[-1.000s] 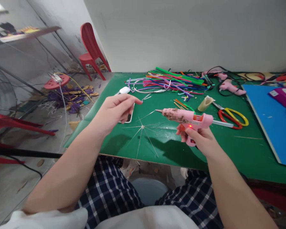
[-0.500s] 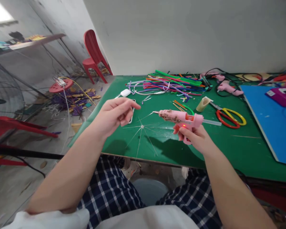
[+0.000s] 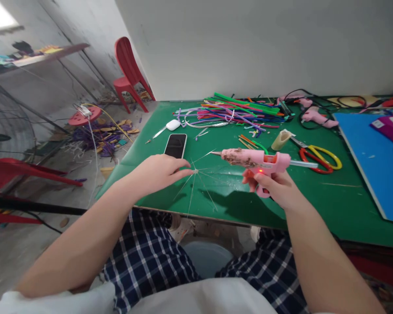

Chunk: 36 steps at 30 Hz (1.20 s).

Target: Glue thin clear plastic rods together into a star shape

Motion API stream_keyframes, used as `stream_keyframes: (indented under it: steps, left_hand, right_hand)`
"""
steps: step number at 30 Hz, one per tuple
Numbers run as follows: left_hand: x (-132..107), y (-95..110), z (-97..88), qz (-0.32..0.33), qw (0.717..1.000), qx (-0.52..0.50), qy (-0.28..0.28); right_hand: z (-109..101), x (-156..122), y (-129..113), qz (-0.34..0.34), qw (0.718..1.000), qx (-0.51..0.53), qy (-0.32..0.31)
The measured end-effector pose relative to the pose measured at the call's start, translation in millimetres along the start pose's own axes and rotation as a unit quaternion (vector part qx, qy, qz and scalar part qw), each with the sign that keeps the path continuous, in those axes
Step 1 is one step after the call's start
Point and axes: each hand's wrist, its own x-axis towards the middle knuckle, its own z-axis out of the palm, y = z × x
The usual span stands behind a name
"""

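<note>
On the green tabletop lies a star of thin clear strands (image 3: pixel 194 187), spreading from a small whitish centre. My left hand (image 3: pixel 159 174) reaches in from the left, palm down, its fingertips pinched at that centre. In my right hand (image 3: pixel 275 185) is a pink hot glue gun (image 3: pixel 244 158), its front crusted with brown residue and a red light glowing. Its nozzle points left, above and right of the star, with a fine strand at the tip. A clear glue stick (image 3: pixel 304 164) protrudes from its rear.
A phone (image 3: pixel 176 146) and white earbud case (image 3: pixel 173 125) lie beyond my left hand. Several coloured pipe cleaners (image 3: pixel 239 111) are heaped at the back. To the right are scissors (image 3: pixel 324 159), a beige tube (image 3: pixel 280 140), another pink glue gun (image 3: pixel 317 117) and a blue board (image 3: pixel 373 161).
My left hand has lowered from above the table to the star's centre, uncovering the phone. My right hand still holds the glue gun, shifted slightly right.
</note>
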Motion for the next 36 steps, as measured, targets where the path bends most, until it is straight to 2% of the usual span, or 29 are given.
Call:
stream_keyframes:
  steps: [2, 5, 9, 14, 17, 23, 25, 27, 29, 31, 32, 34, 36]
  left_hand:
    - [-2, -4, -2.8, -0.001, 1.0, -0.004, -0.013]
    - [-3, -6, -8.3, 0.018, 0.996, -0.088, -0.02]
    - [-3, -3, -10.6, 0.004, 0.972, -0.235, 0.016]
    - [3, 1, -0.4, 0.048, 0.903, -0.41, 0.115]
    - [8, 4, 5.7, 0.065, 0.864, -0.48, 0.135]
    - [14, 12, 6.6, 0.112, 0.771, -0.606, 0.161]
    - [15, 13, 6.4, 0.12, 0.758, -0.616, 0.178]
    - [15, 12, 6.9, 0.126, 0.778, -0.581, 0.202]
    - [15, 9, 7.4, 0.132, 0.845, -0.473, 0.213]
    - [15, 6, 6.9, 0.135, 0.923, -0.297, 0.205]
    - [15, 4, 6.2, 0.135, 0.95, -0.204, 0.195]
    - [16, -1, 3.7, 0.126, 0.977, -0.052, 0.164]
    - [16, -5, 0.2, 0.104, 0.986, 0.028, 0.129]
  right_hand:
    - [-1, 0, 1, -0.002, 1.0, 0.002, 0.007]
    - [-1, 1, 2, 0.003, 1.0, -0.006, 0.0]
    - [-2, 3, 3, 0.01, 1.0, -0.023, -0.011]
    - [2, 2, 0, 0.025, 0.994, -0.098, -0.052]
    - [4, 1, -4, 0.006, 0.988, -0.131, -0.076]
    - [4, 2, -5, -0.034, 0.986, -0.126, -0.1]
    - [4, 2, -4, -0.041, 0.987, -0.121, -0.103]
    - [3, 2, -3, -0.039, 0.988, -0.113, -0.102]
    - [3, 1, -2, -0.018, 0.99, -0.1, -0.098]
    - [3, 0, -2, 0.006, 0.993, -0.076, -0.088]
    - [2, -1, -2, 0.011, 0.995, -0.058, -0.078]
    - [0, -2, -2, 0.006, 0.999, -0.019, -0.047]
    - [-4, -2, -2, -0.012, 1.0, 0.013, -0.015]
